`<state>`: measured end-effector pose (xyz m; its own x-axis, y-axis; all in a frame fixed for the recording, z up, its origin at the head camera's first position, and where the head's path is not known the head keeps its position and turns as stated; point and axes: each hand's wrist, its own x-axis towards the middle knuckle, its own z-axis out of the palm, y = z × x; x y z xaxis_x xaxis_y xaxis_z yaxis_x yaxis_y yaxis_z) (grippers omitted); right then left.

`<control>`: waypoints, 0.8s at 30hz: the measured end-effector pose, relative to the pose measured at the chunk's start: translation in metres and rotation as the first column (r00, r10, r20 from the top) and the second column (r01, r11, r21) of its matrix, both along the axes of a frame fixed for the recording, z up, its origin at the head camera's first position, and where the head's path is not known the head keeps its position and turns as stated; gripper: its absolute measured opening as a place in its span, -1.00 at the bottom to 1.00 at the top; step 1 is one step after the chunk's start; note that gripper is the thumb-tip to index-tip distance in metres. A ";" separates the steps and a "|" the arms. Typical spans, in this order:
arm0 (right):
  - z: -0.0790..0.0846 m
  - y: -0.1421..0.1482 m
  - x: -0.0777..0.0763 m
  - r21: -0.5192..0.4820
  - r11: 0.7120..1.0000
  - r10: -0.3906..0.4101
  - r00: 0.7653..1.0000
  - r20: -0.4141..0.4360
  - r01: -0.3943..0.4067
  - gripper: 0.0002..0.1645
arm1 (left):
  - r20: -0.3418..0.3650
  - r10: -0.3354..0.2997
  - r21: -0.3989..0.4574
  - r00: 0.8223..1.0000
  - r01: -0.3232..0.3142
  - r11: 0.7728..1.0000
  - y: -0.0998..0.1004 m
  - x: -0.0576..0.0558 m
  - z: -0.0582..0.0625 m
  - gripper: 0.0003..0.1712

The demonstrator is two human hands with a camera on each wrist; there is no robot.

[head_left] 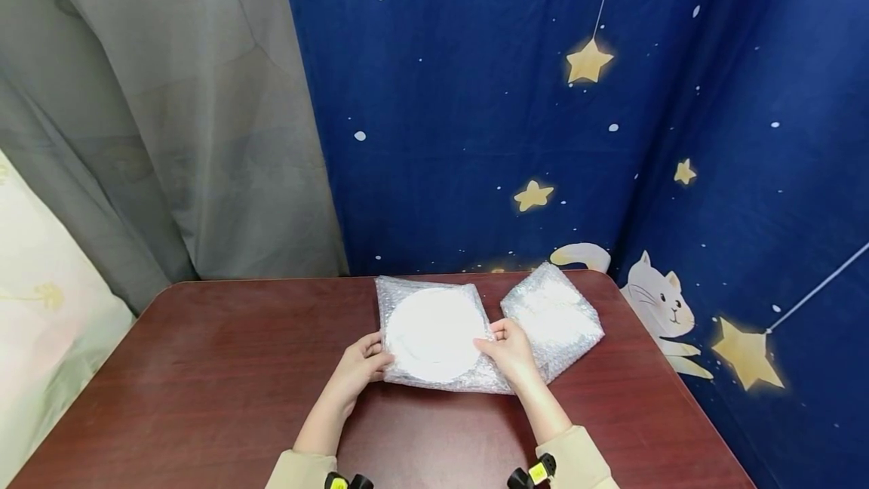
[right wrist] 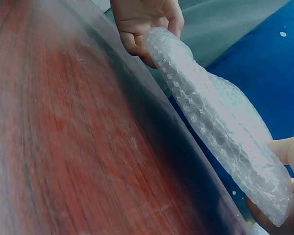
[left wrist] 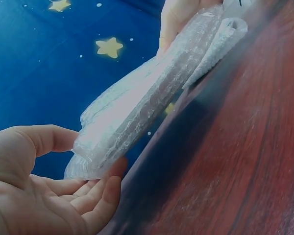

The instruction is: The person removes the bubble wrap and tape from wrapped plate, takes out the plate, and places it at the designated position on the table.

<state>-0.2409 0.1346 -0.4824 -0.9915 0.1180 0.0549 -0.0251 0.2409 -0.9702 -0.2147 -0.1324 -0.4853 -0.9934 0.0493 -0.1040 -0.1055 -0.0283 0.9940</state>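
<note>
White round disc in clear bubble wrap (head_left: 436,334): was pinched at opposite edges by left hand (head_left: 357,367) and right hand (head_left: 511,353); left-wrist view showed clearance above red-brown wooden counter (head_left: 204,376), unclear from head view.

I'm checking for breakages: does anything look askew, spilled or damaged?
Nothing looks spilled or plainly damaged. The bubble wrap right of the held white disc sits cornerwise to the table, so looks askew. Glare washes out the disc; cracks can't be ruled out.
</note>
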 end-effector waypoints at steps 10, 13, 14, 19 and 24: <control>-0.009 -0.007 -0.001 0.035 0.999 -0.015 1.000 0.007 0.015 -0.64 | -0.007 0.008 -0.046 1.000 -0.009 0.999 -0.004 -0.003 -0.005 -0.34; -0.013 -0.008 -0.001 0.044 0.999 -0.018 1.000 0.003 0.018 -0.64 | -0.017 0.011 -0.057 1.000 -0.012 0.998 -0.005 -0.003 -0.007 -0.34; -0.014 -0.008 -0.002 0.049 0.999 -0.020 1.000 0.002 0.020 -0.65 | -0.018 0.012 -0.065 1.000 -0.014 0.998 -0.005 -0.003 -0.008 -0.34; -0.020 -0.011 -0.003 0.070 0.997 -0.029 0.999 -0.028 0.031 -0.64 | -0.023 0.014 -0.114 1.000 -0.016 0.993 -0.008 -0.003 -0.010 -0.36; -0.023 -0.015 -0.005 0.015 1.000 -0.003 0.999 -0.041 0.003 -0.64 | -0.032 0.013 -0.140 0.999 -0.017 0.990 -0.013 -0.003 -0.013 -0.37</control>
<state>-0.2456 0.1201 -0.5054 -0.9881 0.1198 0.0970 -0.0637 0.2556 -0.9647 -0.2180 -0.1453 -0.4981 -0.9967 0.0217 -0.0782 -0.0754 0.1105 0.9910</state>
